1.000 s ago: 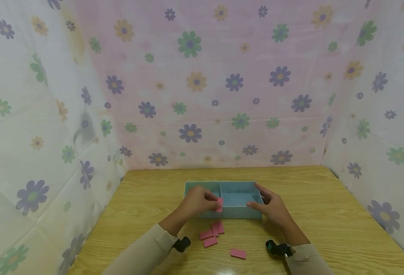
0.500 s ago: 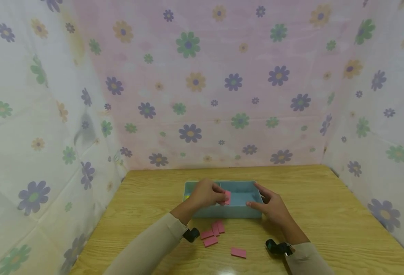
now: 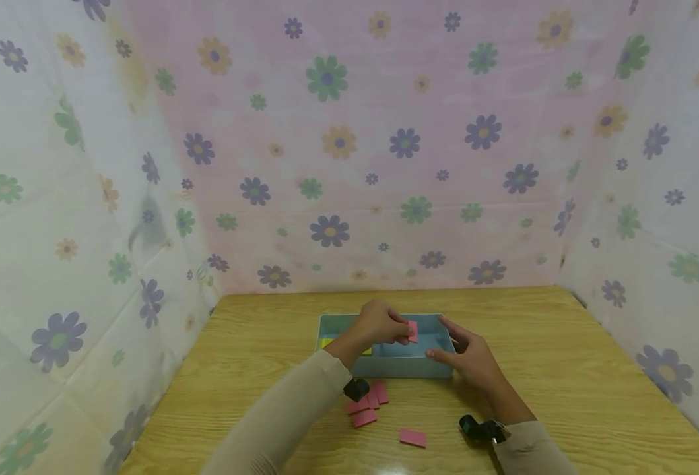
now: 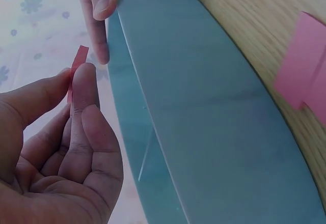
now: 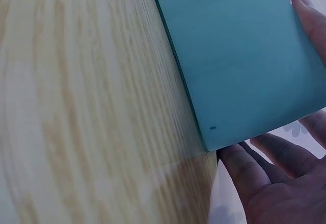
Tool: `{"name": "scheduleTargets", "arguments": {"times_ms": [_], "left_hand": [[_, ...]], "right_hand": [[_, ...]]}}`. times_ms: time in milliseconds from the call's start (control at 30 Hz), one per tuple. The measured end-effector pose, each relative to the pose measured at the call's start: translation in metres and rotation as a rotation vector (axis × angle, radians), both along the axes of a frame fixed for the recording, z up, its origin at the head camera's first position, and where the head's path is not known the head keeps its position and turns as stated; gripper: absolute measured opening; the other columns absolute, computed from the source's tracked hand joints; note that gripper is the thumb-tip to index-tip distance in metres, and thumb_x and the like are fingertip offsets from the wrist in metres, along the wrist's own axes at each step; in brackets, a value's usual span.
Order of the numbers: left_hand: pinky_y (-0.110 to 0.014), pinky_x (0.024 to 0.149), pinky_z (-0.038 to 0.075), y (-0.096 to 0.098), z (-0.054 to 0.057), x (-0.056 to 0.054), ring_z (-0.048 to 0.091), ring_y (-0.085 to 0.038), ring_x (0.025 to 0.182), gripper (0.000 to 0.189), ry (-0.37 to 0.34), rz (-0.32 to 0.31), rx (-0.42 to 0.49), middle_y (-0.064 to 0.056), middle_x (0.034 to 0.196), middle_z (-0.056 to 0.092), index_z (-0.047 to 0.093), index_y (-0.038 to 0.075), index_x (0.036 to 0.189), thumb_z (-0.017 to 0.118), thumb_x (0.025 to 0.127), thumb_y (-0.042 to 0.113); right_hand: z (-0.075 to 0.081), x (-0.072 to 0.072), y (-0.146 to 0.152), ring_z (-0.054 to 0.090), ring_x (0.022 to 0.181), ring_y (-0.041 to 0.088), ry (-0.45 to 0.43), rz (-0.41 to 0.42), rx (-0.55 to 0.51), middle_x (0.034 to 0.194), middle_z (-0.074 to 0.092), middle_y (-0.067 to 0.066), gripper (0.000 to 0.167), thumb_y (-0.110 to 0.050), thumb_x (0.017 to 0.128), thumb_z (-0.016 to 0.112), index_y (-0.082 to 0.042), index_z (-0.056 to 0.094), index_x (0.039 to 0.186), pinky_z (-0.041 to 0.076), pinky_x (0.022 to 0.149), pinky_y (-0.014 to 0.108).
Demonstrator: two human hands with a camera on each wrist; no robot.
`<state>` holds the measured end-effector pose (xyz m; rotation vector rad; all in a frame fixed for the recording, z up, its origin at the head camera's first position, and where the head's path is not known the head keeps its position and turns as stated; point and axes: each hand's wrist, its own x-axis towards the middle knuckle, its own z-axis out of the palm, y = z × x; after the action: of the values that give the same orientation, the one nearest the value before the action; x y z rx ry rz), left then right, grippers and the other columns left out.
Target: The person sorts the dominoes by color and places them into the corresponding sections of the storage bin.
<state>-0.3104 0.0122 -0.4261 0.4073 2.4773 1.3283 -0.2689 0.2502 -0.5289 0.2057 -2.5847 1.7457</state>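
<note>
My left hand [image 3: 380, 323] pinches a small flat pink rectangular piece [image 3: 413, 332] between thumb and fingers. It holds the piece over the right compartment of a light blue divided box [image 3: 408, 367]. In the left wrist view the same pink piece [image 4: 79, 63] appears edge-on above the box rim. At the box's right end my right hand [image 3: 474, 359] grips it, thumb over the front rim and a finger at the back corner. Yellow pieces [image 3: 327, 343] lie in the left compartment, partly hidden by the left forearm.
On the wooden table [image 3: 254, 330] in front of the box lie several overlapping pink pieces [image 3: 365, 418], partly covered by the left wrist camera [image 3: 356, 389]. One separate pink piece [image 3: 412, 437] lies closer to me. Flower-patterned cloth [image 3: 355, 165] hangs behind and at both sides.
The left hand has moved right with its pink piece, from the front rim near the divider to above the right compartment. Yellow pieces have come into view. The right hand has stayed put.
</note>
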Motion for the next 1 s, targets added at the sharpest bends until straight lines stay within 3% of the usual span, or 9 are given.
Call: {"name": "scheduleTargets", "arguments": {"times_ms": [200, 333, 500, 767, 1000], "left_hand": [[-0.042, 0.080, 0.064, 0.016, -0.005, -0.006, 0.076, -0.017, 0.075, 0.012, -0.003, 0.051, -0.022, 0.000, 0.068, 0.076, 0.083, 0.010, 0.086, 0.081, 0.092, 0.021], [-0.042, 0.079, 0.064, 0.024, -0.005, -0.008, 0.078, -0.022, 0.079, 0.014, 0.001, 0.055, -0.019, -0.002, 0.068, 0.077, 0.083, 0.008, 0.083, 0.081, 0.091, 0.019], [-0.043, 0.080, 0.064, 0.034, -0.007, -0.008, 0.078, -0.020, 0.073, 0.014, 0.005, 0.061, 0.002, -0.007, 0.070, 0.077, 0.083, 0.003, 0.083, 0.081, 0.091, 0.014], [-0.042, 0.077, 0.065, 0.048, -0.014, -0.015, 0.079, -0.027, 0.080, 0.015, -0.014, 0.152, -0.044, -0.007, 0.067, 0.076, 0.081, 0.003, 0.077, 0.083, 0.089, 0.013], [-0.043, 0.077, 0.065, 0.056, -0.014, -0.014, 0.079, -0.029, 0.080, 0.019, -0.035, 0.165, -0.046, -0.008, 0.069, 0.076, 0.080, 0.003, 0.072, 0.083, 0.088, 0.012]], "right_hand": [[0.001, 0.001, -0.001, 0.039, 0.148, 0.046, -0.010, -0.007, 0.009, 0.169, 0.029, 0.015, 0.086, -0.045, 0.089, 0.081, -0.032, 0.035, 0.162, 0.049, 0.109, 0.055], [0.002, 0.002, 0.000, 0.039, 0.148, 0.047, -0.010, -0.009, 0.018, 0.169, 0.028, 0.015, 0.087, -0.048, 0.089, 0.080, -0.034, 0.035, 0.162, 0.048, 0.110, 0.057], [0.003, 0.002, -0.001, 0.039, 0.148, 0.046, -0.022, -0.015, 0.030, 0.169, 0.029, 0.014, 0.086, -0.044, 0.090, 0.080, -0.034, 0.035, 0.162, 0.047, 0.110, 0.058], [0.002, 0.001, 0.000, 0.042, 0.147, 0.044, -0.021, -0.013, 0.020, 0.168, 0.030, 0.014, 0.088, -0.046, 0.089, 0.081, -0.033, 0.035, 0.162, 0.051, 0.108, 0.055], [0.002, 0.001, -0.001, 0.044, 0.146, 0.042, -0.011, -0.018, 0.011, 0.168, 0.033, 0.012, 0.085, -0.043, 0.090, 0.081, -0.033, 0.036, 0.161, 0.050, 0.108, 0.055]]}}
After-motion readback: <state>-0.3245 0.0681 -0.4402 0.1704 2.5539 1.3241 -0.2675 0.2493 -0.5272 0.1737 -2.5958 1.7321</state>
